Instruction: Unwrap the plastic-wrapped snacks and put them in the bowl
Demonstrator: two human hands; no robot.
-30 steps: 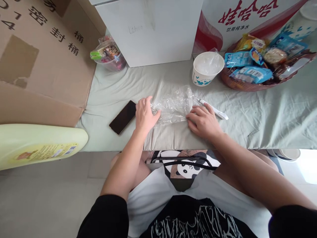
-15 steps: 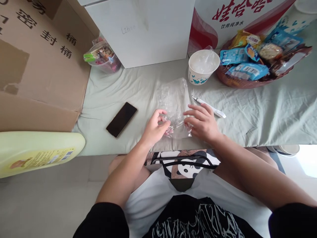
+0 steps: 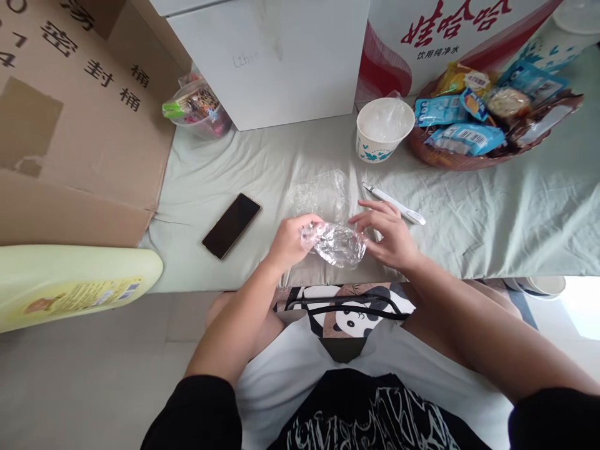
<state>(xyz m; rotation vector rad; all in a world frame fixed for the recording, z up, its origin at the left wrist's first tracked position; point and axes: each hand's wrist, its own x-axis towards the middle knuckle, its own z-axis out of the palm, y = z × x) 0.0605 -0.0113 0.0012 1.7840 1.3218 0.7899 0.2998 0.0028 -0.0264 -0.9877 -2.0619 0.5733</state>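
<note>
Head view: we have the crinkled, clear plastic film (image 3: 341, 247) between both hands, just above the near edge of the pale green, creased cloth (image 3: 262, 169). Our bare left hand (image 3: 291, 242) pinches its left end between thumb and fingers. Our bare right hand (image 3: 385, 234) is at its right edge, the upper fingers spread apart; we cannot tell whether the thumb side pinches the film or only touches it.

We judge the handling of the film to be partway along. Its near end is lifted and bunched; beyond it, a clear sheet lies flat on the cloth, ungathered, and we cannot tell whether it is the same piece. We see nothing inside the film.

The slim, white cutter-like tool (image 3: 394, 204) lies unheld just beyond our right hand. The white paper cup with blue-green leaf print (image 3: 380, 150) stands farther back, with clear plastic inside. The flat, black-screened phone (image 3: 232, 225) lies untouched to the left.
</note>
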